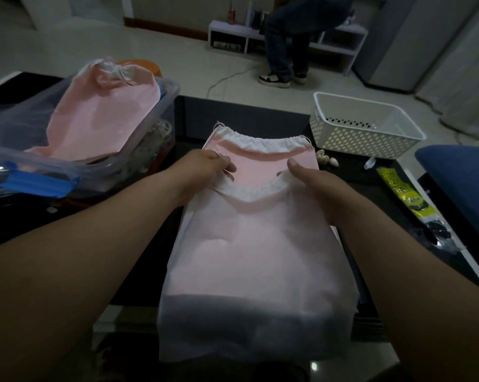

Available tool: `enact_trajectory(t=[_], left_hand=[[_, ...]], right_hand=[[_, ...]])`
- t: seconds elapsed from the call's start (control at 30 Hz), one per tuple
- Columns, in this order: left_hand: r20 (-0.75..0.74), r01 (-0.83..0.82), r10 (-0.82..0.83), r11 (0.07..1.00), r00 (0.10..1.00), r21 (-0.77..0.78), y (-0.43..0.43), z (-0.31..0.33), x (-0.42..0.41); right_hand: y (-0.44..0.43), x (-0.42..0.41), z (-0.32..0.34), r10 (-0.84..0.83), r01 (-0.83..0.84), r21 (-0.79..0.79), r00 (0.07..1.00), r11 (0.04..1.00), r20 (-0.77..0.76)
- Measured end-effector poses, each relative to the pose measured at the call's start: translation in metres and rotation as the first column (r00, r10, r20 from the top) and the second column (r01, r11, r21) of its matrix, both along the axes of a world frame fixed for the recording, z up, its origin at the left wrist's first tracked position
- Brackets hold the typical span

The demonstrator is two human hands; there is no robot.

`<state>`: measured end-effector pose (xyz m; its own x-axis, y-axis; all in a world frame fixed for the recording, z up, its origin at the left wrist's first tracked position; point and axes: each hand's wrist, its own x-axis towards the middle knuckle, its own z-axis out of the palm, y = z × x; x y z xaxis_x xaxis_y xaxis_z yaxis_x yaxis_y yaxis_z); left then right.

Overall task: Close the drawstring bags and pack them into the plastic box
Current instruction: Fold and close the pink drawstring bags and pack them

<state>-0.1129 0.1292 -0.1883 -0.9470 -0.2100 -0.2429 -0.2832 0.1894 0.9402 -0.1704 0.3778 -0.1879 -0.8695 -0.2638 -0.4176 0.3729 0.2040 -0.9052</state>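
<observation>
Hands apart: left hand (pixel 205 164) and right hand (pixel 313 180) each pinch open mouth of drawstring bag (pixel 249 244).

Drawstring bag (pixel 257 244) lying on the desk (pixel 233 111), plastic box (pixel 167 92) to its left holding a second drawstring bag (pixel 103 114), basket (pixel 357 140) behind right, shells (pixel 326 159) just before the basket, packet (pixel 406 201) along the right edge.

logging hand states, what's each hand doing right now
Left hand: closed, pinching the near rim of the open pink-and-white fabric drawstring bag.
Right hand: closed, gripping the same rim.
</observation>
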Motion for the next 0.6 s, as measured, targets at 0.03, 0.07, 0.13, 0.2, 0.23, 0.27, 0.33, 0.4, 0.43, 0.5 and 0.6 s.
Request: enact_trajectory(t=[0.03, 0.07, 0.13, 0.2, 0.23, 0.27, 0.33, 0.4, 0.43, 0.5, 0.6], left_hand=[[-0.011, 0.006, -0.006, 1.0, 1.0, -0.014, 0.001, -0.001, 0.001], [-0.02, 0.018, -0.018, 1.0, 1.0, -0.009, 0.001, -0.004, 0.0], [-0.032, 0.047, -0.046, 0.998, 0.998, 0.033, 0.003, -0.005, -0.001], [-0.035, 0.043, -0.041, 0.997, 0.999, 0.056, 0.004, 0.0, -0.002], [-0.03, 0.029, -0.027, 0.997, 0.999, 0.071, 0.004, 0.004, -0.002], [-0.024, 0.002, 0.001, 0.994, 1.0, 0.106, 0.004, 0.006, -0.002], [0.017, -0.097, 0.095, 0.96, 0.995, 0.264, -0.001, 0.007, -0.006], [0.097, -0.174, 0.146, 0.857, 0.985, 0.485, -0.003, 0.009, -0.006], [0.118, -0.179, 0.136, 0.804, 0.984, 0.567, -0.003, 0.009, -0.006], [0.127, -0.16, 0.1, 0.711, 0.987, 0.685, -0.001, 0.009, -0.006], [0.143, -0.168, 0.091, 0.638, 0.986, 0.751, -0.004, 0.011, -0.004]], right_hand=[[0.0, -0.001, 0.001, -0.001, 0.001, -0.005, 1.0, 1.0, 0.004], [0.0, -0.001, 0.002, 0.003, -0.003, -0.005, 1.0, 1.0, 0.002], [0.001, 0.0, 0.005, -0.006, 0.006, -0.027, 1.0, 1.0, -0.009], [0.002, 0.0, 0.008, -0.036, 0.035, -0.081, 0.999, 0.996, -0.016], [0.003, -0.001, 0.008, -0.058, 0.055, -0.115, 0.998, 0.992, -0.017], [0.003, -0.001, 0.009, -0.081, 0.078, -0.143, 0.997, 0.987, -0.011], [0.003, -0.002, 0.011, -0.127, 0.131, -0.2, 0.991, 0.971, 0.034], [0.003, -0.002, 0.012, -0.188, 0.216, -0.282, 0.974, 0.935, 0.122], [0.004, -0.002, 0.013, -0.207, 0.249, -0.322, 0.965, 0.913, 0.159], [0.005, -0.001, 0.015, -0.243, 0.305, -0.366, 0.948, 0.879, 0.208], [0.007, -0.001, 0.017, -0.272, 0.353, -0.341, 0.925, 0.871, 0.265]])
